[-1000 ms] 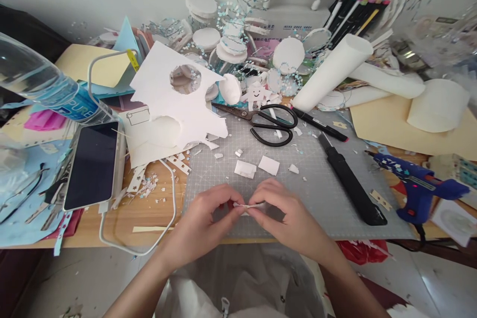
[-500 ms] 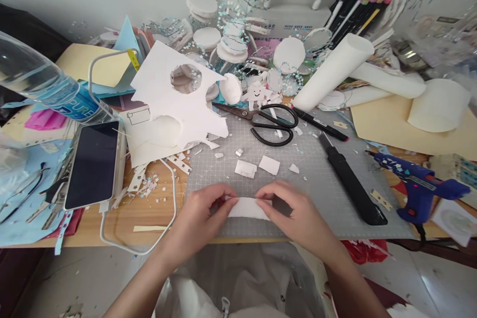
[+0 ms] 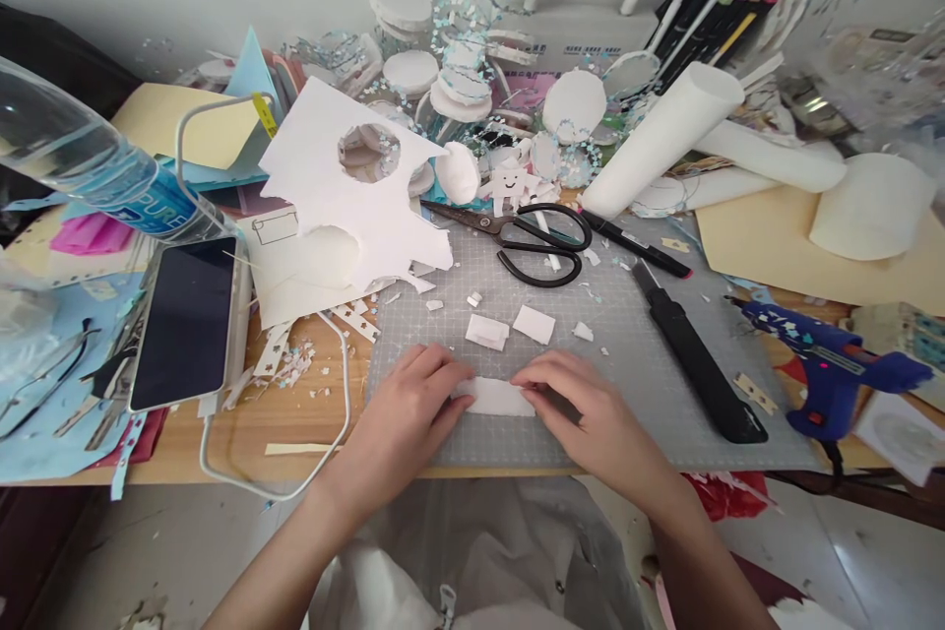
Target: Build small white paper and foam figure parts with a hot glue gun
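Between my hands a white paper strip (image 3: 499, 397) lies low over the grey cutting mat (image 3: 443, 443). My left hand (image 3: 417, 399) pinches its left end between thumb and fingers. At the opposite end, my right hand (image 3: 572, 404) grips the strip the same way. Just beyond it rest two small folded white paper pieces, one (image 3: 486, 332) to the left and one (image 3: 534, 324) to the right. Farther back are black-handled scissors (image 3: 542, 241) with blades pointing left. A black utility knife (image 3: 698, 364) with its blade out lies right of my right hand.
A blue glue gun (image 3: 823, 364) sits at the right, its small red light on. To the left are a phone (image 3: 184, 325), a white cable (image 3: 346, 384) and a water bottle (image 3: 110, 157). Cut white paper (image 3: 354, 207), a marker (image 3: 639, 244) and white paper rolls (image 3: 664, 143) crowd the back.
The strip has moved slightly away from me and now lies flatter, with more of its face showing. My left hand's fingers have shifted over its left end.
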Tool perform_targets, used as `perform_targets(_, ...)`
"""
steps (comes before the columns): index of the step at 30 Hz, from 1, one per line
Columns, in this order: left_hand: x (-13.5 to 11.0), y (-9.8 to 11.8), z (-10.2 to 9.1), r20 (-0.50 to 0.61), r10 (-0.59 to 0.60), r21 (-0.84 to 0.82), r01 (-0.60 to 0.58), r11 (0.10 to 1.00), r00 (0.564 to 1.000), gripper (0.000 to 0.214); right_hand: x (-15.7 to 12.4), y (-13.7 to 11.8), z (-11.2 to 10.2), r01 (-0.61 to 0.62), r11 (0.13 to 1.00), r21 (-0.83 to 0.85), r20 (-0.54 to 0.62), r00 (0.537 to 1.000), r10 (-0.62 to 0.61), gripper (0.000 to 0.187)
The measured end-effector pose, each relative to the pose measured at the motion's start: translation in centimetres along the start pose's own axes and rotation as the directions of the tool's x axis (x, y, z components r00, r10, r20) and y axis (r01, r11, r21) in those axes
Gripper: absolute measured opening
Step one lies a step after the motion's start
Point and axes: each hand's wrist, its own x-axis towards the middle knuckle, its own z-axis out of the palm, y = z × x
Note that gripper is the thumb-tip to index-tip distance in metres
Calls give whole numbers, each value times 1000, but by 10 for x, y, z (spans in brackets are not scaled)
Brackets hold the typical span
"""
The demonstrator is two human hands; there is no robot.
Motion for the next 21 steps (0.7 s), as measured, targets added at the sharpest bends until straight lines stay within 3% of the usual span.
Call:
perform_targets(10,0,2,3,-1,-11,-94,11,995,1000,11,5,-7,8,56,998,-37,-5,998,-56,21)
perform_targets(15,-2,2,3,-23,-69,-189,63,980,997,15,13,-11,15,108,994,-30,34,994,-107,7)
perform_targets(21,1,6,-2,-25,15,-252,-21,967,1000,14,13,-16,11,98,995,1,27,995,-98,9)
